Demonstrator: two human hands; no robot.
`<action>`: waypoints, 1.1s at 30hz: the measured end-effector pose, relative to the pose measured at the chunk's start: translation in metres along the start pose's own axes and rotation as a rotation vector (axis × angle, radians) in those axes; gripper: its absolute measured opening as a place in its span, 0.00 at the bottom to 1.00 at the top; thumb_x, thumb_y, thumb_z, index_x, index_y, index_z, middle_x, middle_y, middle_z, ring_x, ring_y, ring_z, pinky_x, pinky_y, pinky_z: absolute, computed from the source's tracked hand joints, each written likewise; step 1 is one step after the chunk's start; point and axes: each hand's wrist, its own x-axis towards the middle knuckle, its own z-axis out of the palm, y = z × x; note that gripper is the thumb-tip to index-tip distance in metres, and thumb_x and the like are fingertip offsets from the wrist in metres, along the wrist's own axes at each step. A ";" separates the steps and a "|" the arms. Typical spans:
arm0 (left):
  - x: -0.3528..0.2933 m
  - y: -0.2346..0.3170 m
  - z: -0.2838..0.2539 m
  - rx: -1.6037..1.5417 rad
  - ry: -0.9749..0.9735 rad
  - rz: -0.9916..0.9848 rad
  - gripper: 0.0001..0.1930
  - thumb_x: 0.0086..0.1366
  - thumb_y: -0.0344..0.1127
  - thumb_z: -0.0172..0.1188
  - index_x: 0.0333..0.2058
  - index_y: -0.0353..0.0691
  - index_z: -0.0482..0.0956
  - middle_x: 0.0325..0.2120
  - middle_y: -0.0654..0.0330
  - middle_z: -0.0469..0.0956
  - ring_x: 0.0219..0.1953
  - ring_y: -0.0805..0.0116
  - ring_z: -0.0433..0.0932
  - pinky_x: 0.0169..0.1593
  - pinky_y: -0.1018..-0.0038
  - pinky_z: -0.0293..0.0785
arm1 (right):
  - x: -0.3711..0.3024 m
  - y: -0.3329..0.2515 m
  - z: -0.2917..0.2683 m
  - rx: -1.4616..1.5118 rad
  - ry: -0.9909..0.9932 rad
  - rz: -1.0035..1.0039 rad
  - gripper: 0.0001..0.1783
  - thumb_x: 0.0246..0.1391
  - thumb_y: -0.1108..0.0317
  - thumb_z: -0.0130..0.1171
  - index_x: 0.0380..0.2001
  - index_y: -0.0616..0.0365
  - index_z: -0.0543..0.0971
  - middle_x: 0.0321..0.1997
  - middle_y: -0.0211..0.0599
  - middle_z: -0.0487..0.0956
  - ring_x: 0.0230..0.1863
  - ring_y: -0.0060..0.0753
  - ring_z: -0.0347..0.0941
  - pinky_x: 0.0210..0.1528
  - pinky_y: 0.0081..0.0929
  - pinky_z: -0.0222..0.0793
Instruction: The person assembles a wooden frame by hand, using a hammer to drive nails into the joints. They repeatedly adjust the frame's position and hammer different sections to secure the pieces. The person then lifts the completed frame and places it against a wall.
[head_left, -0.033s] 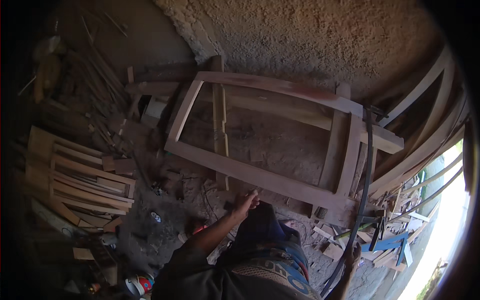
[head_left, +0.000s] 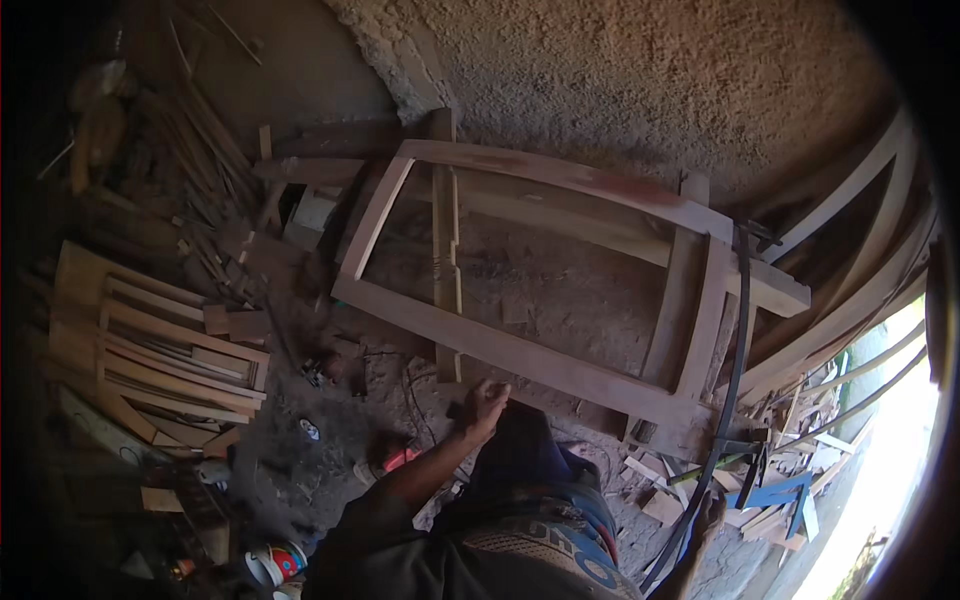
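A rectangular wooden frame (head_left: 520,347) with a curved upper rail lies on wooden supports before me. My left hand (head_left: 484,410) is just below its near rail, fingers curled in; whatever may be in them is hidden. Across the frame's right end runs a long dark bar clamp (head_left: 737,350), its bar reaching down past the near rail toward me. At the lower part of that bar is my right hand (head_left: 708,512), in shade, with its fingers seemingly closed round it. The clamp's lower jaw (head_left: 740,446) sits close to the frame's near right corner.
Slatted wooden panels (head_left: 165,350) lie at the left, below a heap of narrow offcuts (head_left: 200,190). Curved wooden pieces (head_left: 850,290) lean at the right. A blue angled piece (head_left: 775,493) rests among scraps there. A rough wall (head_left: 640,80) stands behind. A white-and-red tub (head_left: 275,565) is lower left.
The whole view has shifted slightly. My left hand's fingers look more curled and have drawn a little left of where they were. The frame and clamp stay together as before.
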 end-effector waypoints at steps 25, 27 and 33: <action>0.044 -0.033 -0.161 0.610 0.717 0.505 0.36 0.49 0.29 0.66 0.60 0.39 0.68 0.42 0.44 0.75 0.43 0.41 0.75 0.47 0.50 0.74 | -0.022 -0.339 0.263 -0.555 -0.559 -1.296 0.35 0.48 0.71 0.58 0.64 0.42 0.71 0.62 0.39 0.69 0.64 0.46 0.65 0.62 0.50 0.61; 0.042 -0.029 -0.178 0.698 0.749 0.448 0.33 0.52 0.28 0.64 0.59 0.39 0.69 0.42 0.44 0.75 0.45 0.41 0.76 0.49 0.50 0.74 | -0.022 -0.342 0.261 -0.552 -0.549 -1.302 0.35 0.49 0.70 0.58 0.64 0.41 0.71 0.62 0.39 0.70 0.63 0.46 0.66 0.62 0.50 0.61; 0.040 -0.030 -0.223 0.751 0.858 0.362 0.35 0.55 0.29 0.67 0.63 0.33 0.67 0.48 0.43 0.75 0.50 0.39 0.74 0.55 0.51 0.71 | -0.021 -0.350 0.260 -0.514 -0.583 -1.309 0.35 0.49 0.69 0.58 0.65 0.42 0.71 0.63 0.40 0.70 0.62 0.46 0.67 0.61 0.50 0.63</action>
